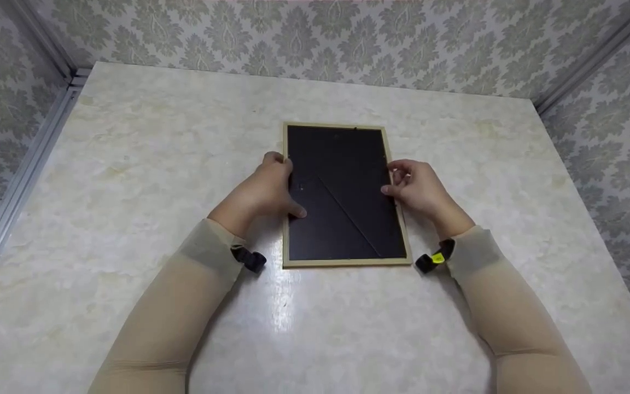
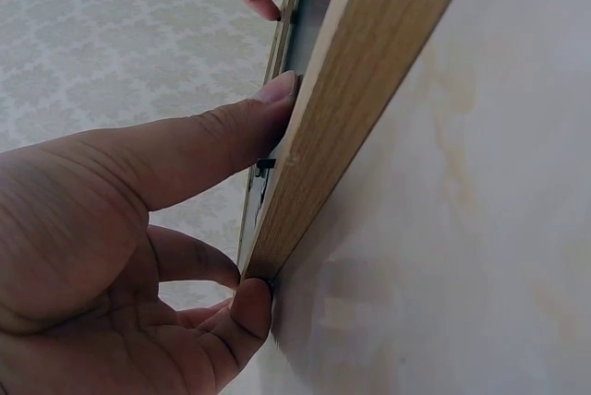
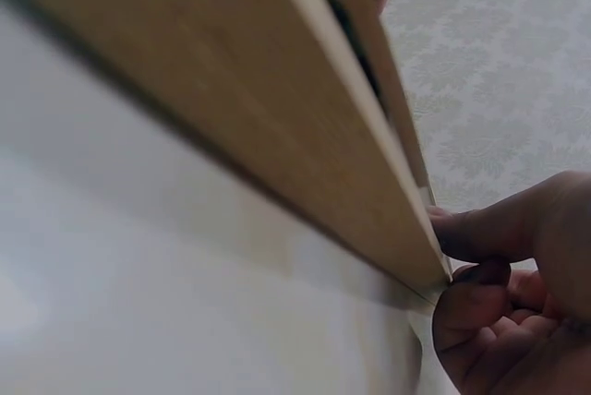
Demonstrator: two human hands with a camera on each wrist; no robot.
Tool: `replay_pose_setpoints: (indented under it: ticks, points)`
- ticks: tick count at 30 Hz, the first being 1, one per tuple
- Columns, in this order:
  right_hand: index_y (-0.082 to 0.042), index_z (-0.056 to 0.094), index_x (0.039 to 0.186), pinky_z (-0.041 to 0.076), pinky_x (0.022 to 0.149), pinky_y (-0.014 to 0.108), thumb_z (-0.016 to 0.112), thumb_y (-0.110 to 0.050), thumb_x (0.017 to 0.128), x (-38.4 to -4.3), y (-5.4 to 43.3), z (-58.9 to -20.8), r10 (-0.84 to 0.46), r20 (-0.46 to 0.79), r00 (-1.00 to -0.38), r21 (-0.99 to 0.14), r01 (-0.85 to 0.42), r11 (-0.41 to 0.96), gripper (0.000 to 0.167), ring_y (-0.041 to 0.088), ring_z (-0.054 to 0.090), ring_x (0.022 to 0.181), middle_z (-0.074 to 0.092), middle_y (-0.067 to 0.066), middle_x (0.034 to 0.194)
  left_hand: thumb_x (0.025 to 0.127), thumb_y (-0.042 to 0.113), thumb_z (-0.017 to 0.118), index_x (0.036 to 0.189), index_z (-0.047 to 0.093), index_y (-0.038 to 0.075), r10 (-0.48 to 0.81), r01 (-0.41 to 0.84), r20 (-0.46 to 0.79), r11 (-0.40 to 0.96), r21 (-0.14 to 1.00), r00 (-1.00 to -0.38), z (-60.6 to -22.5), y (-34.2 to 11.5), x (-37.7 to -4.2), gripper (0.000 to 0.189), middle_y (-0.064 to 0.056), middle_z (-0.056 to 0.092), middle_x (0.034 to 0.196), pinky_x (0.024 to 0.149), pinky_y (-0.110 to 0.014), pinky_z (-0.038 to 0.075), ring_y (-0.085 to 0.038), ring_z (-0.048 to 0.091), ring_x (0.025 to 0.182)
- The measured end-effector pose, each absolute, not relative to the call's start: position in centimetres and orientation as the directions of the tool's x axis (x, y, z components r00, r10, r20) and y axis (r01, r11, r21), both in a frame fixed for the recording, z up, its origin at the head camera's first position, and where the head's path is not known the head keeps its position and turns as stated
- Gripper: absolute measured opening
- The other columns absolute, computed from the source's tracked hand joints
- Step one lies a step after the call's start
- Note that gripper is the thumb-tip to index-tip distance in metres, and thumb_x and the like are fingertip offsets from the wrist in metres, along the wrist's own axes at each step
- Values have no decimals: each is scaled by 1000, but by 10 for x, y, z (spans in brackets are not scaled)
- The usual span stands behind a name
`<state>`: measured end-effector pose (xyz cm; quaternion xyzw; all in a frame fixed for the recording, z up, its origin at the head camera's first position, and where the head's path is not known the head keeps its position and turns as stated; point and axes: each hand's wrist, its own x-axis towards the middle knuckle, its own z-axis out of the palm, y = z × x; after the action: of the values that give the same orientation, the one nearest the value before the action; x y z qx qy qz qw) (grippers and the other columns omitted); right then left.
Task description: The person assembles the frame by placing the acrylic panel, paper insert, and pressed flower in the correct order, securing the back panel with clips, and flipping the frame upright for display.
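A picture frame with a light wooden border lies back side up in the middle of the table, its black backing showing. A thin diagonal line crosses the backing. My left hand grips the frame's left edge, thumb resting over the backing. In the left wrist view, curled fingers of that hand meet the lower side of the wooden border. At the right edge, my right hand pinches the border between thumb and bent fingers. The frame's front is hidden.
A pale marbled table extends around the frame. Patterned wall covering stands behind it and on both sides, with metal rails at the corners. Each wrist carries a small black camera on a strap.
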<state>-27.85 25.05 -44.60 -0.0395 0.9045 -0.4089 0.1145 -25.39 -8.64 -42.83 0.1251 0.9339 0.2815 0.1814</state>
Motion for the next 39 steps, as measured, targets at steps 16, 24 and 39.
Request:
replay_pose_setpoints:
  ticks: [16,24,39]
  points:
    - [-10,70,154,55,69,22,77,-26,110,-280,288,-436,-291,-184,-939,-725,-70,685,47,13,66,81,74,10,116,85,32,102,173,31,-10,345,135,-269,804,579,-899,-428,-84,-252,120,-32,17,182,138,-49,41,-48,34,168]
    - [-12,91,113,55,90,13,85,-6,100,-281,311,-428,-534,-110,-838,-687,-324,650,15,17,72,118,80,10,135,86,32,101,175,27,-9,343,132,-271,804,579,-899,-428,-91,-253,123,-32,15,183,139,-49,39,-47,31,170]
    - [-14,92,104,62,92,31,87,-6,99,-274,301,-427,-654,-6,-756,-504,-563,655,11,23,77,108,80,4,127,87,31,99,175,28,-8,342,127,-283,808,575,-896,-427,-89,-254,120,-30,15,183,139,-51,39,-44,30,171]
